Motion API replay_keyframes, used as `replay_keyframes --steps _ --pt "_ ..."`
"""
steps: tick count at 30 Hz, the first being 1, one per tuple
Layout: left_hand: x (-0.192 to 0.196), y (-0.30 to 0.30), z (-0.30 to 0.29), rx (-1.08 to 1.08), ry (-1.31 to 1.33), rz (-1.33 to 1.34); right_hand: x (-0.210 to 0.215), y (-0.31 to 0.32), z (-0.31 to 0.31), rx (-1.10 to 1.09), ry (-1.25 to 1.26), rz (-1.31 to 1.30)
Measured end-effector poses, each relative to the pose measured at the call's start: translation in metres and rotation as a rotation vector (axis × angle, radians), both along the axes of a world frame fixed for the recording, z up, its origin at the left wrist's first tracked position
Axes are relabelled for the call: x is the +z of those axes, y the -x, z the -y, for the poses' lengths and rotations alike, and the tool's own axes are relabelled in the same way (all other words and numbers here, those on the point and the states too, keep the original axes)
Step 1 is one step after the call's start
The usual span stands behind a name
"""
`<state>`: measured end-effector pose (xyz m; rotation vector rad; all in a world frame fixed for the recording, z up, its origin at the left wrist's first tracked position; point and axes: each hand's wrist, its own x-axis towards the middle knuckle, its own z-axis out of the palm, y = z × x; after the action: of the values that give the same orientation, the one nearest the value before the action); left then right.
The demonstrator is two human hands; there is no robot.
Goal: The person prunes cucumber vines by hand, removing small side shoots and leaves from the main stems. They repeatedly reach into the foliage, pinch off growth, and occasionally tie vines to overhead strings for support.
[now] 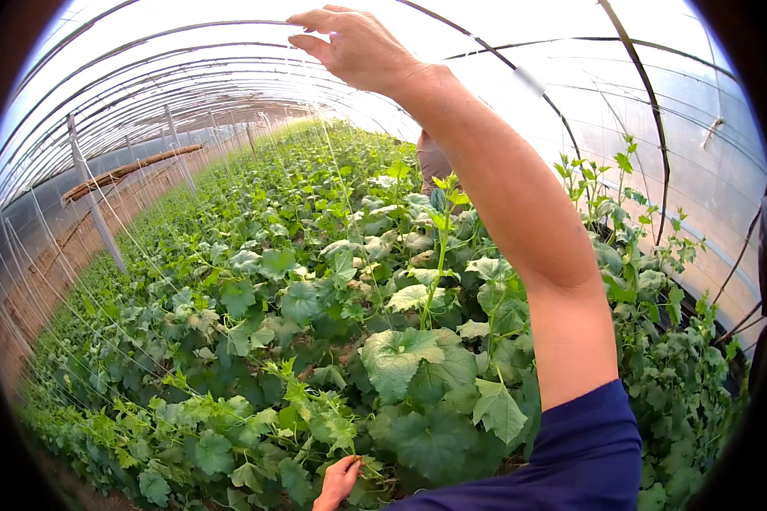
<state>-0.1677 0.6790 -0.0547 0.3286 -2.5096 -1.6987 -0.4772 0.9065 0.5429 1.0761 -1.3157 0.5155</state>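
My right hand is raised high at the top, its arm reaching up from a dark blue sleeve. Its fingers stretch left, with a gap between them and the thumb, close to a thin overhead wire. Below this hand a pale string hangs toward the plants; bright glare hides whether the fingers touch it. Low in the middle, my left hand is closed, thumb and finger pinched at a thin green vine stem. Broad-leaved vines crowd around it.
Dense green rows fill a plastic-covered greenhouse with curved ribs. A grey post and a long wooden pole stand out on the left. Several strings hang there. Behind my raised arm, another person is partly hidden.
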Motion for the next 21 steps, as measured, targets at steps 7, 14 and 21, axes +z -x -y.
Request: replay_keyframes --steps 7,14,21 --pt "-0.003 -0.002 -0.013 0.001 0.004 0.021 0.003 0.008 -0.002 0.031 0.055 0.216" --pt "-0.016 -0.005 -0.009 -0.025 0.021 0.036 -0.006 0.004 -0.012 0.089 0.071 0.186" --pt "-0.005 0.019 -0.016 -0.159 0.072 -0.099 0.001 0.006 -0.032 -0.021 0.071 0.161"
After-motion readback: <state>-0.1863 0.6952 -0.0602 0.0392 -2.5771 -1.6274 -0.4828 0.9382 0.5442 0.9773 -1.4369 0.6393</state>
